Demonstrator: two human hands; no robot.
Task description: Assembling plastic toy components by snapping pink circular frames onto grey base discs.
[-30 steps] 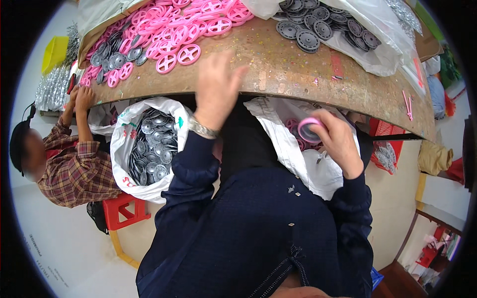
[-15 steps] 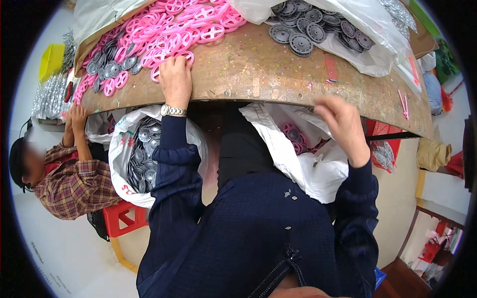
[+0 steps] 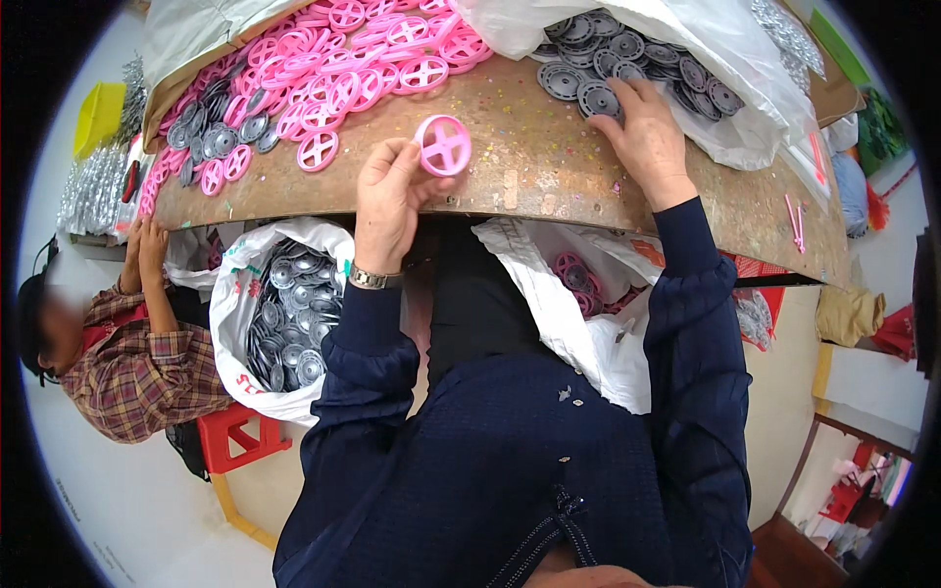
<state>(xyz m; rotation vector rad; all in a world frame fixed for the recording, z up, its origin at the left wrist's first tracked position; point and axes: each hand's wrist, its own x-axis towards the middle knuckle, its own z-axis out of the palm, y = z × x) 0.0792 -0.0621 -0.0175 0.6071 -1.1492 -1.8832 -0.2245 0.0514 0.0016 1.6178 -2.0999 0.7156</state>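
My left hand [image 3: 389,201] pinches a pink plastic ring with a cross inside [image 3: 444,146], held up above the table's front edge. At the back right, my right hand [image 3: 642,132] reaches onto a heap of grey plastic discs [image 3: 627,45]. Its fingers rest on the nearest grey disc [image 3: 598,99]; whether they grip it is hard to make out. A big pile of the same pink rings [image 3: 343,90] spreads over the back left of the table, with some grey discs [image 3: 220,139] mixed in at its left side.
The wooden table [image 3: 510,147] curves across the view. Below its edge hang a white sack of grey discs [image 3: 235,348] and a white sack [image 3: 598,358] with pink-and-grey pieces. A co-worker [image 3: 147,367] sits at the left near a red stool [image 3: 240,439].
My left hand has lifted a pink ring off the pile and drawn it toward me and to the right. My right hand has moved from the near edge up to the grey discs.
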